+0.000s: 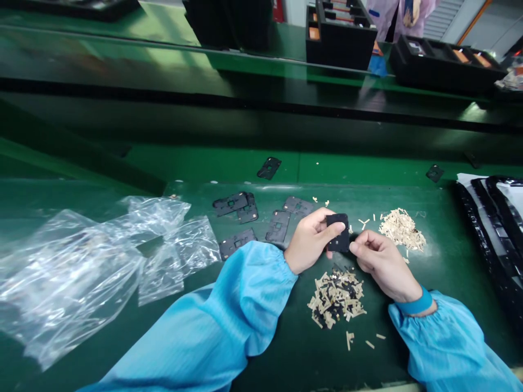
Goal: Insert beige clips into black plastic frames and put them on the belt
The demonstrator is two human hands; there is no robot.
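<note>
My left hand (312,239) grips a flat black plastic plate (339,239), thumb on its face and fingers behind. At the plate's lower right edge is my right hand (376,261), thumb and index finger pinched together; whatever lies between them is too small to make out. Below both hands sits a pile of small beige and black strips (337,299). A second pile of beige pieces (402,230) lies right of them. Several similar black plates with cut-outs (278,226) are spread left of my left hand.
Crumpled clear plastic bags (98,261) cover the left of the green bench (286,365). Black trays (496,234) stand at the right edge. Across the back runs a raised shelf with black boxes (341,38). Beyond it, a person (386,13) stands in pink clothing.
</note>
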